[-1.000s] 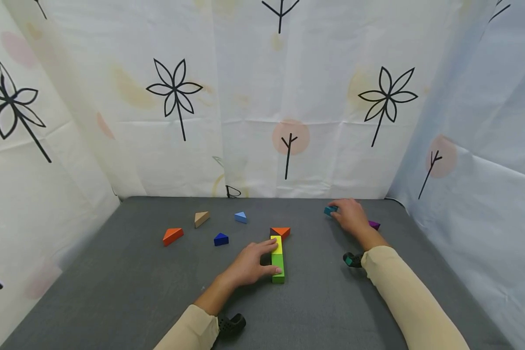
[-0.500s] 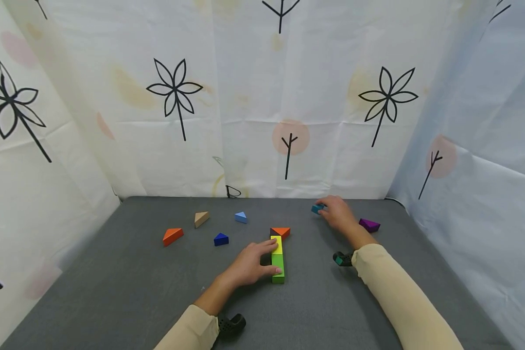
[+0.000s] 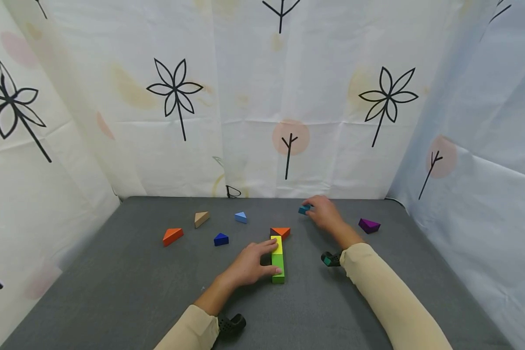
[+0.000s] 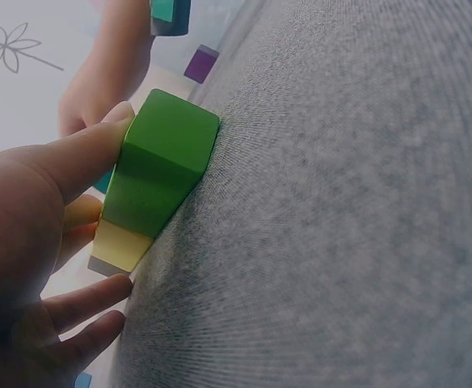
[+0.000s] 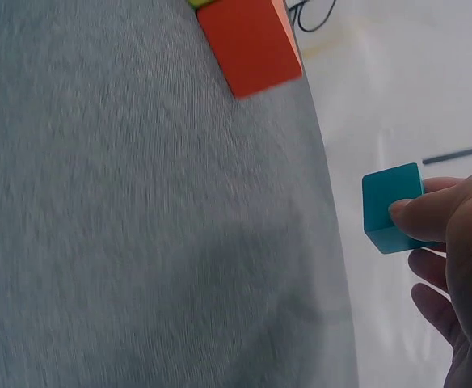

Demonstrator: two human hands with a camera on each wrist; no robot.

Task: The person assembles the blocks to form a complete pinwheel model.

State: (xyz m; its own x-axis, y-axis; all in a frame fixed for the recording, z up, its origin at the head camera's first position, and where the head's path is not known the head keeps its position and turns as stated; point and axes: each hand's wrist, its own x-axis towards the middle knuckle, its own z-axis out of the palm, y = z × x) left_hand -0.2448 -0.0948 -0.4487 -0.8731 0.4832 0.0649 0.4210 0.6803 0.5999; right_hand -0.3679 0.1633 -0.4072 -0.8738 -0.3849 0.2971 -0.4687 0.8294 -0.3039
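My right hand (image 3: 325, 214) pinches a small teal block (image 5: 391, 206) between thumb and fingers, raised over the far part of the table. In the right wrist view the thumb lies across one face of the block. My left hand (image 3: 251, 263) rests with spread fingers on a row of blocks: the thumb on the green block (image 3: 278, 266), a fingertip on the yellow block (image 3: 276, 244). In the left wrist view two other fingers stretch past the yellow end, apart from the row. At the row's far end lies an orange triangular block (image 3: 282, 232) with a dark side.
On the grey table (image 3: 127, 291), left of the row, are an orange-red block (image 3: 172, 236), a tan block (image 3: 201, 219), a light blue block (image 3: 241, 217) and a dark blue block (image 3: 221, 239). A purple block (image 3: 369, 225) lies right. Patterned white sheets (image 3: 227, 160) stand behind.
My right hand has moved left with the teal block, coming nearer the row and uncovering the purple block. The left hand and the row have stayed still.
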